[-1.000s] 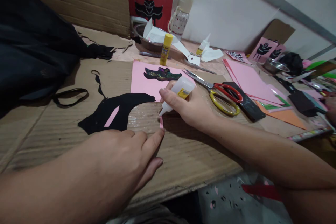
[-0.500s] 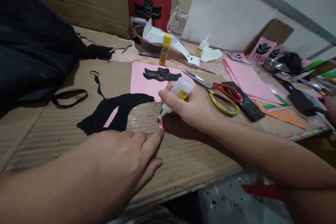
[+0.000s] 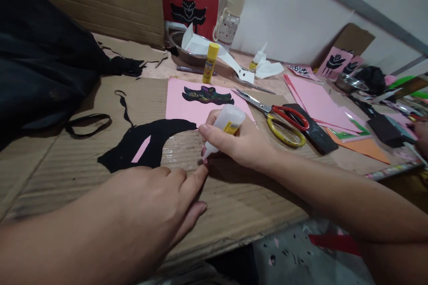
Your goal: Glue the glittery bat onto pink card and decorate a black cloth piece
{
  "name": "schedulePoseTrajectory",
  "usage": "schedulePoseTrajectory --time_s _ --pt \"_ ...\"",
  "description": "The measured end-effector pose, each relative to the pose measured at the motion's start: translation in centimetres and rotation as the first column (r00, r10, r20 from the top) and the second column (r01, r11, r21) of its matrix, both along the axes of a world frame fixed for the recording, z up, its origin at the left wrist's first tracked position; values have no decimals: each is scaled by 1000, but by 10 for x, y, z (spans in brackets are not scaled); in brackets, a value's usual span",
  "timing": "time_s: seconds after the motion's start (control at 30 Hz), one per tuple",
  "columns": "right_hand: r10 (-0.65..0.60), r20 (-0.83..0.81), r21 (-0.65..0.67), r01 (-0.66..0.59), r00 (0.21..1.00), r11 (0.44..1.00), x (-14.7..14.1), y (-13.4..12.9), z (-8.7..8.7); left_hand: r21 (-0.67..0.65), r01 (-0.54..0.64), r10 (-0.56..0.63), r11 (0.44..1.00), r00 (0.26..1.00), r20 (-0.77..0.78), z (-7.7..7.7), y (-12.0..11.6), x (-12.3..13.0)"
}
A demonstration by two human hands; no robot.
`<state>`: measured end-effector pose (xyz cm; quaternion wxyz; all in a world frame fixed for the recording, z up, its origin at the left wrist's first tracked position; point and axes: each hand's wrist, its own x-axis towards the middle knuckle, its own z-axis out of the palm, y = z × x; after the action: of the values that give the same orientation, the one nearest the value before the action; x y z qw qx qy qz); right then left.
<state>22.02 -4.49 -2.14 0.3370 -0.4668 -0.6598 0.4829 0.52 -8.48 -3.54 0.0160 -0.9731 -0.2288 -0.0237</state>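
My right hand [image 3: 236,140] is closed around a clear glue bottle [image 3: 230,120] with a yellow label, tilted nozzle down. The nozzle meets a small pink paper strip [image 3: 205,160] on the cardboard. At the strip's near end, the stretched index finger of my left hand [image 3: 150,200] presses it down; the thumb is apart and the other fingers are partly hidden. Just beyond my left hand lies a black paper cutout [image 3: 143,142] with a pointed pink strip [image 3: 141,149] on it. Behind my right hand, a glittery black shape [image 3: 207,95] rests on a pink sheet [image 3: 175,111].
Scissors [image 3: 287,124] lie right of my right hand, over a black phone-like slab [image 3: 323,138]. A yellow glue stick [image 3: 210,63] stands behind the pink sheet. Farther back are a metal bowl [image 3: 177,42] and a bottle [image 3: 229,26]. At the right edge, another person's hand [image 3: 421,131] shows.
My right hand has brought the glue bottle slightly toward me, its nozzle moving along the pink strip toward my left fingertip. My left hand stays in place.
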Motion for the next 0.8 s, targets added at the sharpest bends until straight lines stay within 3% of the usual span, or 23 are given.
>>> schedulePoseTrajectory --time_s 0.27,0.53,0.67,0.8 --pt "52 62 44 -55 997 998 1 -1 3 274 94 -112 957 992 53 -10 -8 -7" --pt "133 65 23 -135 989 991 1 -4 6 182 95 -101 979 995 21 -15 -6 -10" --pt "92 82 57 -97 992 994 1 -3 6 132 64 -67 989 998 16 -21 -8 -13" --pt "74 103 61 -81 992 995 0 -3 6 196 76 -85 978 996 35 -20 -8 -12"
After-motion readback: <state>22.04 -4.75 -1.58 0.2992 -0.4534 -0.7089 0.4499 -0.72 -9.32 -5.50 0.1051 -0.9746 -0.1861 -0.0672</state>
